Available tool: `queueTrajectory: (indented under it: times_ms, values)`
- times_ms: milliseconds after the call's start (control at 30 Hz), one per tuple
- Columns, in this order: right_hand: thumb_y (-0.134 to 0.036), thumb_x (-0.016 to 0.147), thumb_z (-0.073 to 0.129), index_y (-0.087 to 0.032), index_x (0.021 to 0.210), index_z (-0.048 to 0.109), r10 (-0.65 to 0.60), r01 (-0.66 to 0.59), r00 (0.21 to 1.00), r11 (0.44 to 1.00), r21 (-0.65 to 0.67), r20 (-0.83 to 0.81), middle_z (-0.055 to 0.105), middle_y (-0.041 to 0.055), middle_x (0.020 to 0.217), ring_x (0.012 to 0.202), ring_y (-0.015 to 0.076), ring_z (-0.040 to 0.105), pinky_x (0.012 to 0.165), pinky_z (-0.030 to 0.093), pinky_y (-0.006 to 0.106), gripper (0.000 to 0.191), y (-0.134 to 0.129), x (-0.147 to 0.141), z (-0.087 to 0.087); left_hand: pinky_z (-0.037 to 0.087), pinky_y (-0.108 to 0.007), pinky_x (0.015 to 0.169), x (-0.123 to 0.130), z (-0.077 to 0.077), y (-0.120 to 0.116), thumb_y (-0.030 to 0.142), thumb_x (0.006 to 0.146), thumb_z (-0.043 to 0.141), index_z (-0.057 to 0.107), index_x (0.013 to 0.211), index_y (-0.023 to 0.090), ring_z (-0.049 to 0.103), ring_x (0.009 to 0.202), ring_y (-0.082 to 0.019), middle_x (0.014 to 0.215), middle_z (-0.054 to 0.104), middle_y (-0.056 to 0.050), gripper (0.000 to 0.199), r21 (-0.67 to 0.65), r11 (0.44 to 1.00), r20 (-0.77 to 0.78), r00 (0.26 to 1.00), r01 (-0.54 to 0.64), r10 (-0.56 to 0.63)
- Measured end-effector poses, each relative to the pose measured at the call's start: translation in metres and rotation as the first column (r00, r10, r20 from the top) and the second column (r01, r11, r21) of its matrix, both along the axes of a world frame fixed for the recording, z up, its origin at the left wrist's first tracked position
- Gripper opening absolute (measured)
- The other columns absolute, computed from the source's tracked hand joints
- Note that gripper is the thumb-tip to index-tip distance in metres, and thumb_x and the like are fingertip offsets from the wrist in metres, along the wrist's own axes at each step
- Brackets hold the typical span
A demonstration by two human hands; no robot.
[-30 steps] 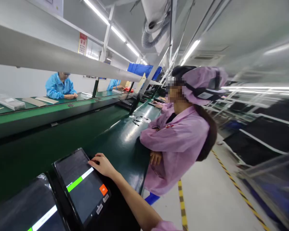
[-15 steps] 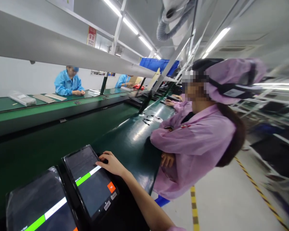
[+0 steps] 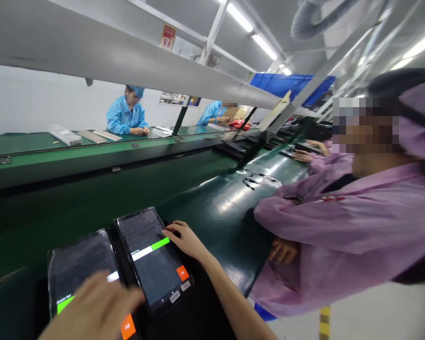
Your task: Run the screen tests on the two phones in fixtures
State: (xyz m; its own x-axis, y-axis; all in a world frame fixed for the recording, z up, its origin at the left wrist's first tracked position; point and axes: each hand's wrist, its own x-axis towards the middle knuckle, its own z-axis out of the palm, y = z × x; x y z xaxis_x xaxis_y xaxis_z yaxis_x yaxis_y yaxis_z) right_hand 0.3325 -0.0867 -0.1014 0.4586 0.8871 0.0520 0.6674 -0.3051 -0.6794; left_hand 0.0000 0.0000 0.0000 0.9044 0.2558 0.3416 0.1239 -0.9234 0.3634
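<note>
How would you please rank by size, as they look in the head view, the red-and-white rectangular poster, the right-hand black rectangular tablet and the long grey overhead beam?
1. Grey beam
2. Black tablet
3. Red-and-white poster

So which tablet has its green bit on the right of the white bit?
The right tablet; on the left tablet, green is left of white.

In the head view, the blurred left hand was over the left tablet, while the right hand touched the edge of the right tablet, beside a person in pink with folded arms at the green bench.
</note>
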Motion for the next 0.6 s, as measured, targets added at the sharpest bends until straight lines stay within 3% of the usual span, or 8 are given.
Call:
queueTrajectory:
  times_ms: [67, 133, 167, 233, 333, 500, 600]
  values:
    - [-0.05, 0.087, 0.05, -0.02, 0.091, 0.071, -0.009, 0.009, 1.0, 1.0, -0.004, 0.003, 0.07, 0.009, 0.095, 0.122, 0.0304, 0.045, 0.102, 0.036, 0.041, 0.037, 0.0, -0.001, -0.002, 0.04, -0.056, 0.102, 0.012, 0.003, 0.023, 0.045, 0.087, 0.057, 0.045, 0.139, 0.024, 0.048, 0.124, -0.037, 0.135, 0.053, -0.012, 0.057, 0.078, 0.975, -0.189, 0.957, -0.207, 0.219]
    - [-0.051, 0.087, 0.048, -0.019, 0.09, 0.071, -0.017, 0.017, 1.0, 1.0, -0.008, 0.008, 0.071, 0.0094, 0.093, 0.121, 0.0307, 0.046, 0.102, 0.036, 0.042, 0.039, 0.0, -0.001, -0.004, 0.027, -0.064, 0.107, 0.023, 0.005, 0.044, 0.047, 0.08, 0.064, 0.033, 0.145, 0.012, 0.028, 0.136, -0.045, 0.146, 0.038, -0.021, 0.08, 0.192, 0.885, -0.415, 0.782, -0.424, 0.465]
    - [-0.052, 0.087, 0.047, -0.019, 0.09, 0.071, -0.02, 0.02, 1.0, 1.0, -0.009, 0.009, 0.071, 0.0096, 0.093, 0.12, 0.0307, 0.047, 0.102, 0.037, 0.042, 0.04, -0.001, -0.001, -0.005, 0.02, -0.066, 0.109, 0.027, 0.005, 0.052, 0.05, 0.078, 0.064, 0.026, 0.148, 0.009, 0.017, 0.139, -0.046, 0.149, 0.029, -0.023, 0.089, 0.219, 0.853, -0.506, 0.692, -0.474, 0.515]
    - [-0.053, 0.087, 0.046, -0.019, 0.09, 0.071, -0.024, 0.025, 1.0, 1.0, -0.011, 0.013, 0.071, 0.0099, 0.095, 0.119, 0.0304, 0.047, 0.102, 0.037, 0.041, 0.042, -0.001, -0.001, -0.006, 0.011, -0.065, 0.111, 0.032, 0.004, 0.062, 0.059, 0.078, 0.06, 0.013, 0.15, 0.009, 0.002, 0.14, -0.043, 0.153, 0.017, -0.021, 0.099, 0.176, 0.858, -0.62, 0.622, -0.483, 0.478]
    - [-0.054, 0.087, 0.046, -0.02, 0.09, 0.072, -0.028, 0.029, 0.999, 0.999, -0.014, 0.018, 0.071, 0.0096, 0.097, 0.12, 0.0301, 0.048, 0.101, 0.038, 0.04, 0.043, -0.003, -0.001, -0.006, 0.0, -0.065, 0.111, 0.034, -0.004, 0.063, 0.063, 0.075, 0.057, 0.003, 0.15, 0.013, -0.006, 0.14, -0.041, 0.154, 0.014, -0.018, 0.105, 0.103, 0.892, -0.668, 0.633, -0.441, 0.391]
    - [-0.055, 0.088, 0.046, -0.021, 0.089, 0.072, -0.032, 0.033, 0.999, 0.999, -0.02, 0.037, 0.071, 0.0091, 0.097, 0.119, 0.0294, 0.05, 0.1, 0.039, 0.039, 0.042, -0.003, -0.001, -0.007, -0.004, -0.067, 0.109, 0.037, -0.017, 0.058, 0.055, 0.063, 0.07, 0.002, 0.15, 0.012, -0.006, 0.139, -0.043, 0.152, 0.017, -0.025, 0.118, 0.156, 0.91, -0.696, 0.611, -0.384, 0.377]
    - [-0.054, 0.089, 0.046, -0.022, 0.089, 0.072, -0.029, 0.03, 0.998, 0.999, -0.028, 0.062, 0.071, 0.0087, 0.097, 0.118, 0.0294, 0.051, 0.101, 0.039, 0.04, 0.041, -0.003, -0.001, -0.007, -0.006, -0.067, 0.108, 0.038, -0.017, 0.059, 0.058, 0.066, 0.067, -0.001, 0.15, 0.011, -0.008, 0.139, -0.043, 0.152, 0.02, -0.023, 0.118, 0.147, 0.906, -0.692, 0.612, -0.398, 0.382]
